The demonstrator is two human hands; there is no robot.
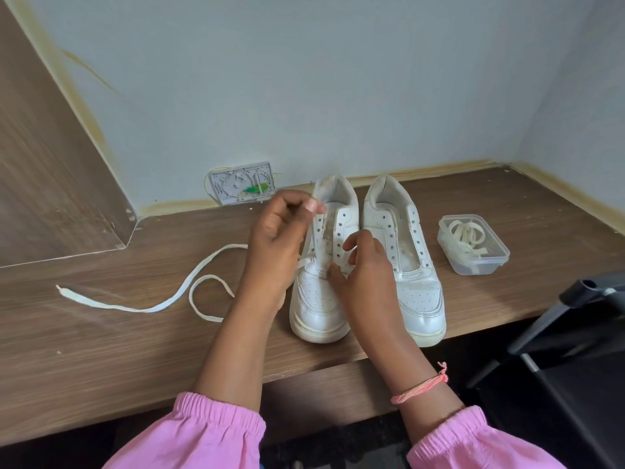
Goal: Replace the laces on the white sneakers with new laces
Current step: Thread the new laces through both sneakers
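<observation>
Pink-sleeved left hand [274, 238] pinches flat white lace [148, 308] above left white leather sneaker [324, 265] on wooden desk [101, 350]; right hand [363, 262], fingers loosely curled, steadies eyelets. Step: lacing. Next: thread following eyelet.

Two white sneakers [319, 265] [404, 262] stand on the surface [135, 333]; one loose lace [142, 306] lies there, beside one clear lidded container [473, 245] of laces. Two hands [277, 242] [362, 269] work.

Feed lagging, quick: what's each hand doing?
Left hand: pinching the lace on the left sneaker.
Right hand: fingers curled at its eyelets; grip unclear.
</observation>
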